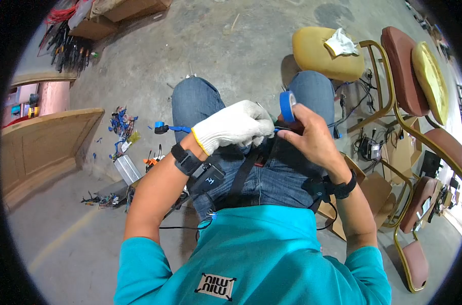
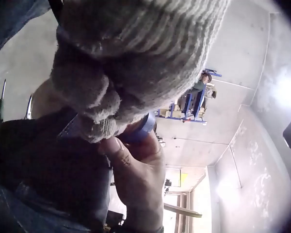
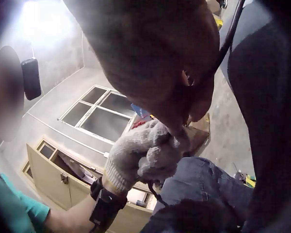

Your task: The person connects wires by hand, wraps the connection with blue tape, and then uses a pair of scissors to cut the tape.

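Observation:
My left hand (image 1: 236, 124), in a white knit glove with a yellow cuff edge, curls around a cable above my lap. One end of the cable (image 1: 179, 129), wrapped in blue, sticks out past the cuff and bears a black and blue connector (image 1: 161, 127). My bare right hand (image 1: 312, 134) holds a roll of blue tape (image 1: 285, 107) upright, its thumb and fingers close to the gloved fingertips. Between the hands a short blue stretch shows. In the left wrist view the right thumb (image 2: 114, 145) meets the gloved fingers; the glove hides most of the cable.
Loose wires and connectors (image 1: 121, 124) lie on the floor at left, near a wooden cabinet (image 1: 53, 137). A yellow stool seat (image 1: 325, 56) with a white glove (image 1: 343, 43) stands ahead. Chairs (image 1: 404, 71), cardboard boxes (image 1: 378, 195) and black cables line the right side.

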Demonstrator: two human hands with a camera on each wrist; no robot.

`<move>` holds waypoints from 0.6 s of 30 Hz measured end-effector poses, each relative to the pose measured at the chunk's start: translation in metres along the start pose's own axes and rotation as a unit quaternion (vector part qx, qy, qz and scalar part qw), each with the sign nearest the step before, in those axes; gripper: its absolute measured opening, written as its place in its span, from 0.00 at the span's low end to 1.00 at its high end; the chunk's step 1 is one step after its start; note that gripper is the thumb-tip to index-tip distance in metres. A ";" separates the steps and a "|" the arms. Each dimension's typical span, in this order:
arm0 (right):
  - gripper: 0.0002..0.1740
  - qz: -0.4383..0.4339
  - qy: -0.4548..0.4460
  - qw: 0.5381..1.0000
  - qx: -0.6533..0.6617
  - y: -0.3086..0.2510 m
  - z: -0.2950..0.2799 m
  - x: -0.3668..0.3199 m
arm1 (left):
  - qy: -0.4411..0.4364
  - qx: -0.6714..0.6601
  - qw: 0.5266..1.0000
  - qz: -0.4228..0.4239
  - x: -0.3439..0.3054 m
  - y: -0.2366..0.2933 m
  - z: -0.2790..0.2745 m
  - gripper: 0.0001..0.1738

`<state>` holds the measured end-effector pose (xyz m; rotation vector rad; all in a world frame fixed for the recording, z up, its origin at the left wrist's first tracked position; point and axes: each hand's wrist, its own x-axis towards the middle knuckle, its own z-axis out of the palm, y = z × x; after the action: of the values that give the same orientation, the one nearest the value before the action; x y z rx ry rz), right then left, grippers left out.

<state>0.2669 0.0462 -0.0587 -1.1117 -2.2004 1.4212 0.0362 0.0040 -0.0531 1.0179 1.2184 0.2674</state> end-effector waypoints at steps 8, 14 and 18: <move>0.16 -0.185 0.012 0.980 -0.071 0.002 -0.001 0.000 | -0.032 -0.081 0.996 0.015 0.001 -0.006 -0.001 0.19; 0.14 -0.193 0.059 0.977 -0.069 0.006 0.005 0.000 | -0.011 -0.159 0.986 0.040 -0.006 -0.008 0.005 0.19; 0.13 -0.201 0.083 0.973 -0.076 0.003 0.009 -0.004 | 0.027 -0.159 0.986 0.032 -0.010 -0.004 0.011 0.16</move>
<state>0.2660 0.0383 -0.0650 -0.7372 -2.2742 0.9696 0.0412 -0.0102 -0.0496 0.7769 1.1484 0.5248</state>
